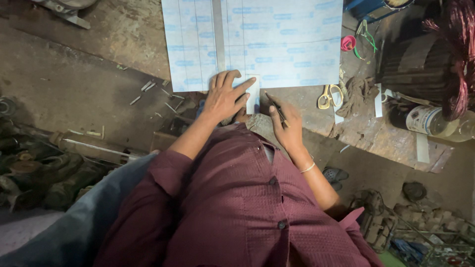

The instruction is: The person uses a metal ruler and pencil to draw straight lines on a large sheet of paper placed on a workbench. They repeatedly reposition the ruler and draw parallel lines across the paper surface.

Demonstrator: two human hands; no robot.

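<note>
A large pale sheet (282, 44) with faint blue print and ruled lines lies on the worn workbench (89, 84). My left hand (225, 96) rests flat at the sheet's near edge, its fingers pressing a small white strip (253, 94) against the bench. My right hand (286, 123) is just to the right of it and holds a thin dark pen (276, 106) that points toward the strip. A long metal ruler (218, 34) lies upright across the sheet.
Yellow-handled scissors (330, 95) and a tangle of cord (357, 91) lie to the right of the sheet. A bottle (428, 121) lies on its side near a dark winding with copper wire (435, 59). Small cut strips (148, 89) are scattered to the left.
</note>
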